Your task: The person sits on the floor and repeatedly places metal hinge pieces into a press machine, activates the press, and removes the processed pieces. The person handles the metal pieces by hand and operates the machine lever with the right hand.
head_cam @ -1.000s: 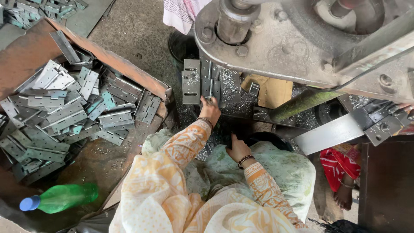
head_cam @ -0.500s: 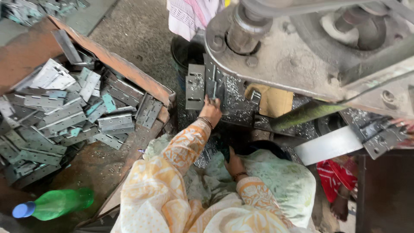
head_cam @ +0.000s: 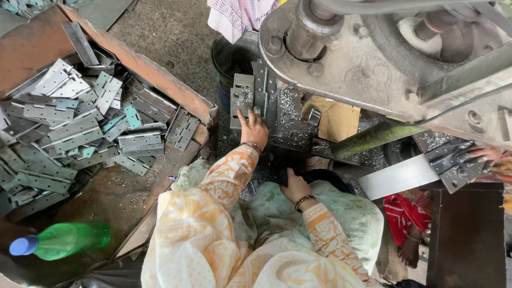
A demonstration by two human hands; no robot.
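Observation:
My left hand (head_cam: 252, 128) reaches forward onto the press bed and its fingers press on a grey metal hinge plate (head_cam: 241, 100) lying among metal chips. My right hand (head_cam: 295, 186) sits lower, by my lap at the dark edge under the bed. Its fingertips are lost in shadow, so I cannot tell whether it holds anything. Both wrists wear bangles and orange patterned sleeves. The heavy press head (head_cam: 373, 48) hangs over the bed to the right of my left hand.
A rusty tray (head_cam: 160, 69) on the left holds a heap of grey hinge plates (head_cam: 80, 128). A green bottle (head_cam: 64, 240) lies at the lower left. At the far right another person's hand (head_cam: 486, 152) touches stacked hinges (head_cam: 453, 162).
My right hand has dropped back from the bed towards my lap. My left hand stays on the hinge plate. The view has shifted slightly.

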